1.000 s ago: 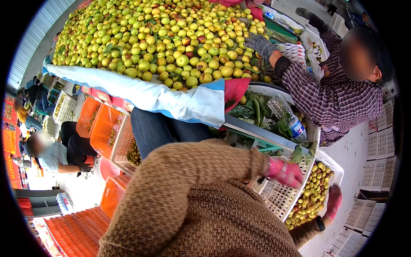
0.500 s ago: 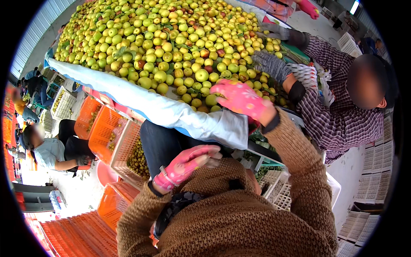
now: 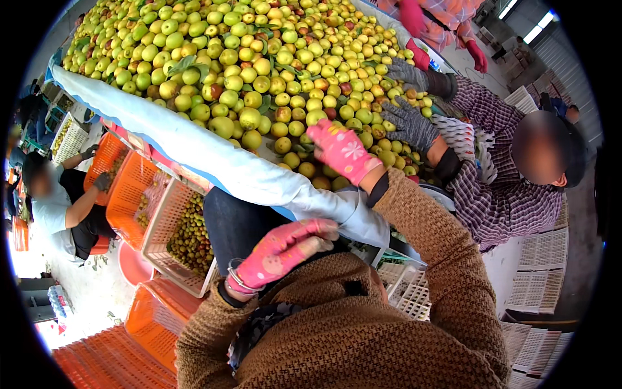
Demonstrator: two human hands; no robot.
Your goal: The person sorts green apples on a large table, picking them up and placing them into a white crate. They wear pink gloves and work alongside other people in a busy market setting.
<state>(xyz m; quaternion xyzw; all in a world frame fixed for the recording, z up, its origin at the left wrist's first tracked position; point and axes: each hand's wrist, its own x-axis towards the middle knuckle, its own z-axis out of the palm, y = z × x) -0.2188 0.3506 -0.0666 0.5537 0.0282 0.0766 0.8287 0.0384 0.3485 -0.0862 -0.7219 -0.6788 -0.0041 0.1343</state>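
Note:
A heap of small round yellow-green fruits [image 3: 259,65], some blushed red-brown, with a few leaves among them, fills a table edged with pale blue cloth [image 3: 214,159]. My right hand [image 3: 343,152], in a pink flowered glove, reaches over the near side of the heap. Its fingers are stretched toward the fruits, and I see none held. Close to my body, above my lap, my left hand [image 3: 282,253] wears a matching pink glove with pale fingertips. Its fingers extend to the right, with nothing visible in them.
On the right, a co-worker in a checked shirt [image 3: 502,185] has grey-gloved hands [image 3: 411,126] on the fruits. Another person in pink gloves stands at the far edge. To my left are a cream crate [image 3: 159,236] of fruits, orange crates [image 3: 155,311], a pink basin [image 3: 135,262] and a seated person.
My right hand has shifted slightly left and down, its fingers reaching farther out. My left hand has barely moved. The view has turned a little, and the far person's pink gloves show more.

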